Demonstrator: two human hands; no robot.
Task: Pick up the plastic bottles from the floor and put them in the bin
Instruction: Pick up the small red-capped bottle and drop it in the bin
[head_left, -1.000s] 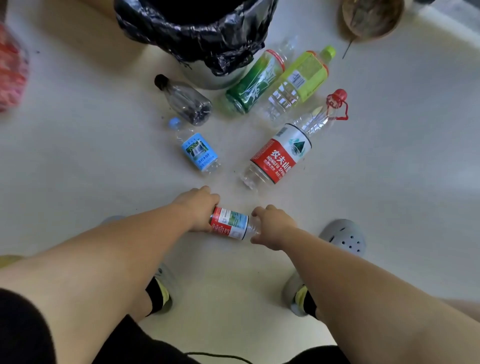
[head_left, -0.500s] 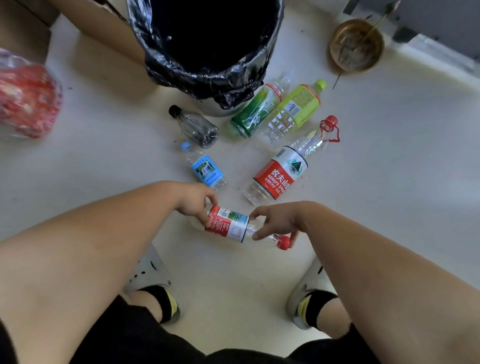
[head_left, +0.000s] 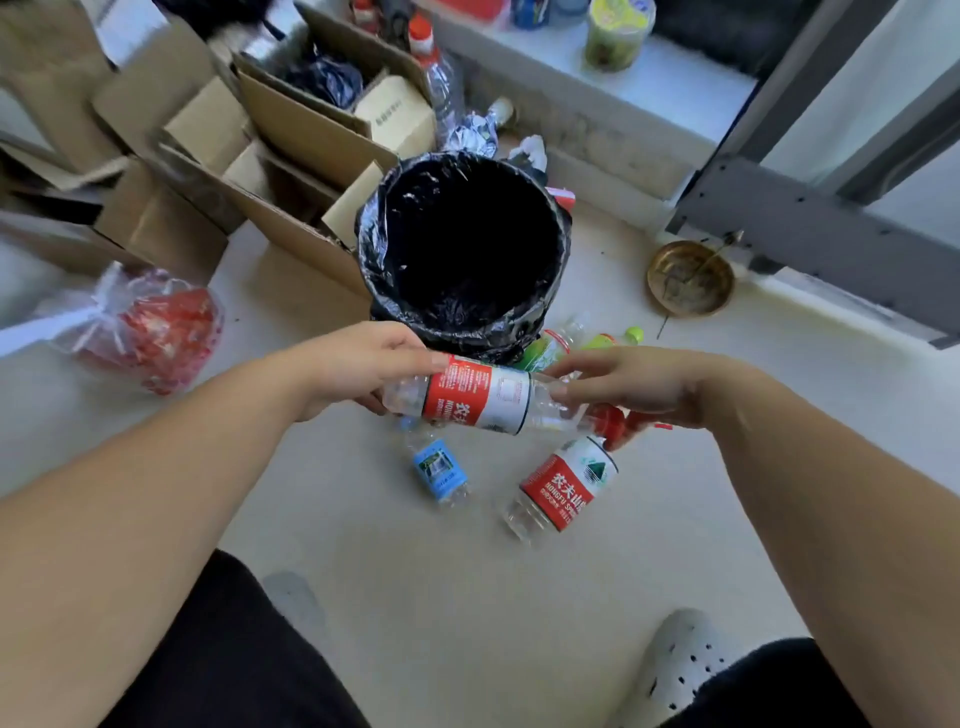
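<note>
I hold one red-labelled bottle (head_left: 480, 397) level between both hands, off the floor (head_left: 467, 587) and just short of the bin (head_left: 462, 244), whose black liner stands open beyond it. My left hand (head_left: 358, 366) has its fingers (head_left: 415, 358) curled over the base end; my right hand (head_left: 631, 387) has its fingers (head_left: 569, 389) pinching the neck, close to the red cap (head_left: 608, 418).

Risks, as I judge them:
- The bottle is clear, thin and empty-looking. It is light and slick, so a squeeze at either end could make it pop out sideways.
- It lies crosswise to the bin mouth. Released flat, it may strike the near rim and bounce back to the floor. Tipping one end down first would avoid that.
- The liner is loose and crumpled at the rim, and a knock could drag it inward.
- Bottles lie below my hands. A dropped bottle could scatter them.

Count of what is visible:
- Bin: one.
- Bottle in hand: one.
- Bottles on the floor: four seen. One small blue-labelled bottle (head_left: 439, 470), one large red-labelled bottle (head_left: 563, 488), one green bottle (head_left: 545, 348) and one yellow-green bottle (head_left: 613, 339), the last two partly hidden at the foot of the bin. More may lie behind my hands; I cannot tell.
- Brass dish (head_left: 690, 278): one, to the right of the bin.
- Red bag (head_left: 156, 332): one, to the left.
</note>
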